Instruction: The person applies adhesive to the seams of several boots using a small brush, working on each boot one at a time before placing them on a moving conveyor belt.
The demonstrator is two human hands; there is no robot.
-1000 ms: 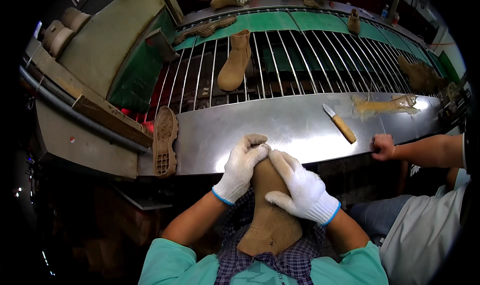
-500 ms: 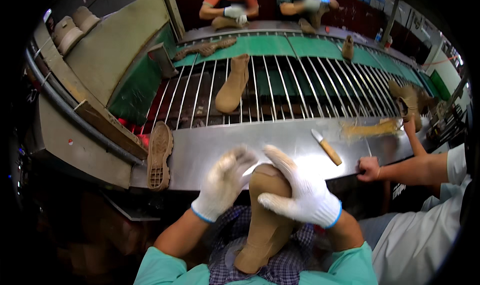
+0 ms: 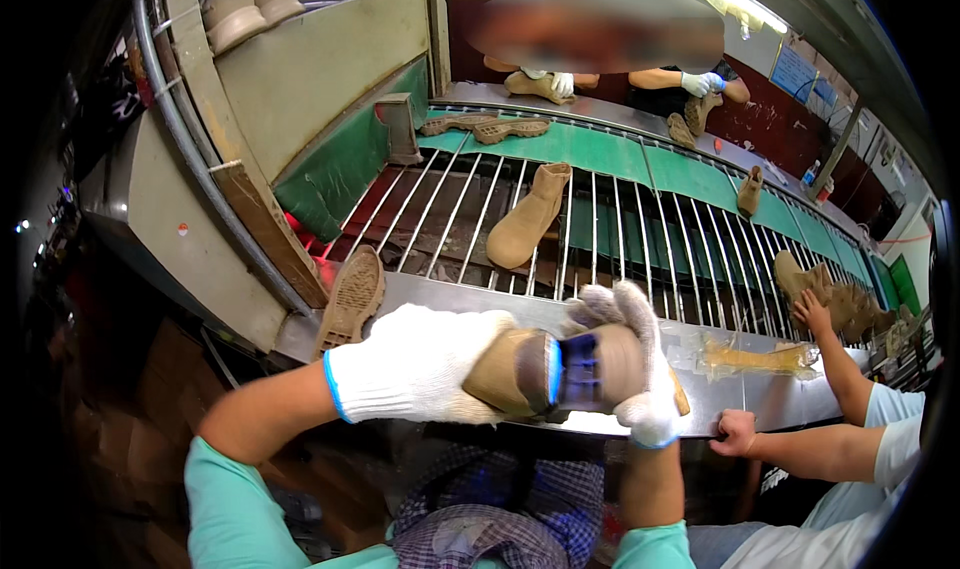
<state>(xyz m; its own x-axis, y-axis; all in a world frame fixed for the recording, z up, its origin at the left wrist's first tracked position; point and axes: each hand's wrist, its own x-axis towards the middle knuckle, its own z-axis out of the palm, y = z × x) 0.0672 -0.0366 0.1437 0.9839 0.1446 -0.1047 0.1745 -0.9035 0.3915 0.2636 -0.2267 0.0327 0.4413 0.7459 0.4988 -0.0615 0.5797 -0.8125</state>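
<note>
Above the near edge of the metal bench, a tan boot [image 3: 497, 374] lies sideways between my hands. My left hand [image 3: 415, 366], in a white knit glove with a blue cuff edge, is closed round the boot's left part. Dark brown trim, a blue band and a blurred dark blue and brown section show toward its right end. My right hand [image 3: 648, 364], also gloved, curls its fingers and thumb round that end. Motion blur hides exactly what this end is. Just right of my right hand a bit of the wooden knife handle [image 3: 682, 393] shows; the blade is hidden.
A brown sole [image 3: 352, 297] leans at the bench's left end. Beyond the bench, another tan boot [image 3: 530, 217] rests on metal bars, with soles [image 3: 485, 126] on the green belt [image 3: 610, 161]. A co-worker's hand [image 3: 737, 433] rests at the right edge; their other hand touches boots [image 3: 797, 277].
The boot has come up from my lap and turned from upright to sideways. My left hand, open before, now grips it. My right hand has shifted to its right end. The head view has tilted.
</note>
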